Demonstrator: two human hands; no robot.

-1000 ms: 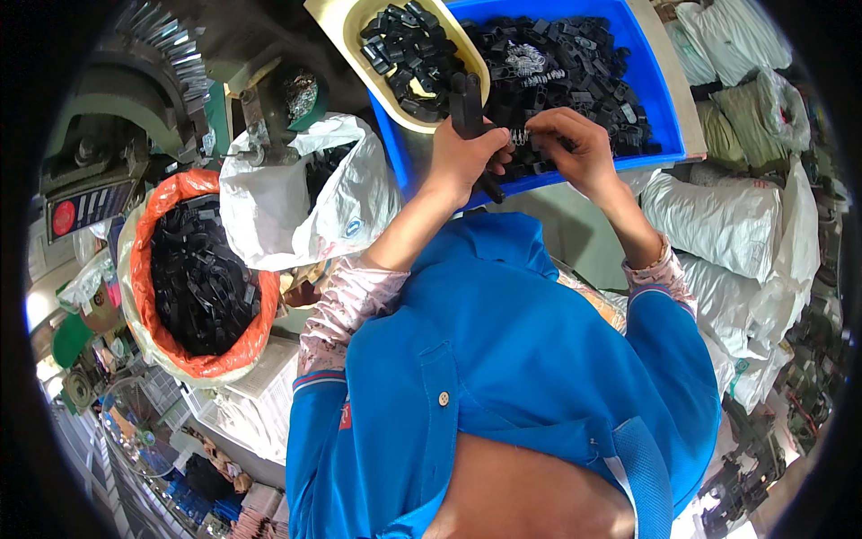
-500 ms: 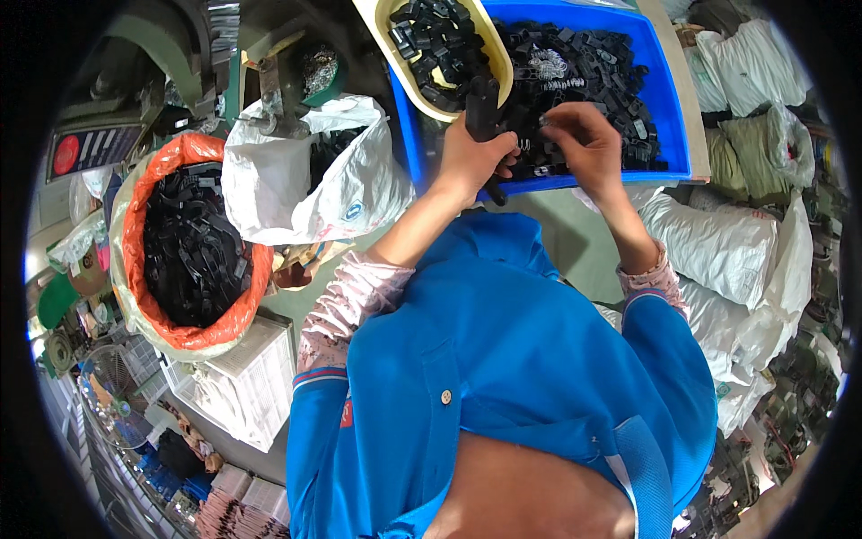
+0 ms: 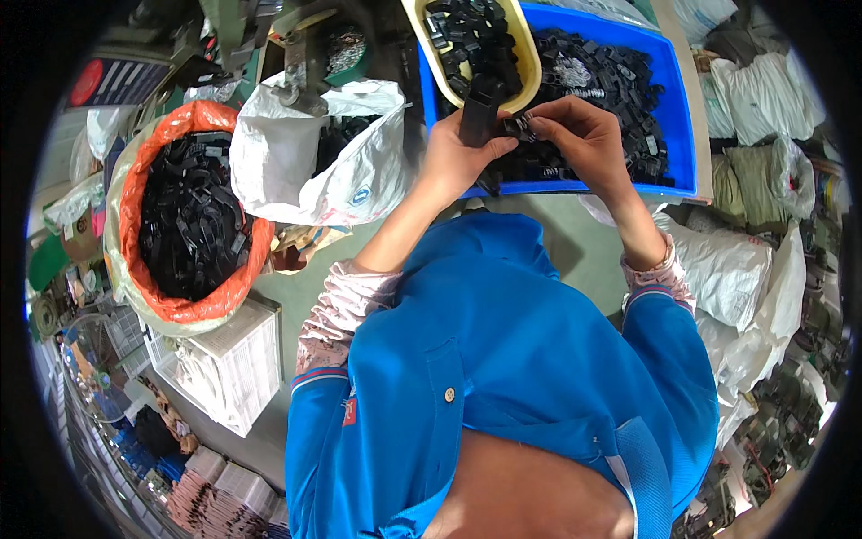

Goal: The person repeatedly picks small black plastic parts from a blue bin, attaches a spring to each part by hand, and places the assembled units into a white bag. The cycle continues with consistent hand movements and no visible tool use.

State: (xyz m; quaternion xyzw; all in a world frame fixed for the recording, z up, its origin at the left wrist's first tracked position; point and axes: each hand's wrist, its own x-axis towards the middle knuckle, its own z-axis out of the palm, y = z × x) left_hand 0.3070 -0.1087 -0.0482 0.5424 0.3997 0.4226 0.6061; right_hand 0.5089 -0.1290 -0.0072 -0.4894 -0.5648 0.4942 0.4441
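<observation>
My left hand (image 3: 451, 160) is closed round a long black plastic part (image 3: 483, 110), held upright over the front of a blue tray (image 3: 680, 117). Against the thumb side of that hand, my right hand (image 3: 585, 139) pinches a small shiny coiled piece (image 3: 522, 125), which looks like a metal spring; the fingertips partly hide it. Black plastic pieces (image 3: 633, 112) fill the tray, with a clump of loose metal springs (image 3: 571, 72) on top. A yellow tub (image 3: 532, 67) with more small black parts rests over the tray's left side.
Left of the tray stands a white sack (image 3: 278, 171) with black parts inside. Beyond it is an orange-lined sack (image 3: 256, 256) full of black pieces, near a white plastic crate (image 3: 256, 359). Stuffed white sacks (image 3: 718, 260) line the right side.
My right hand has moved left and its fingertips now meet the part in my left hand. The view has shifted a little, so the tray and tub appear further right.
</observation>
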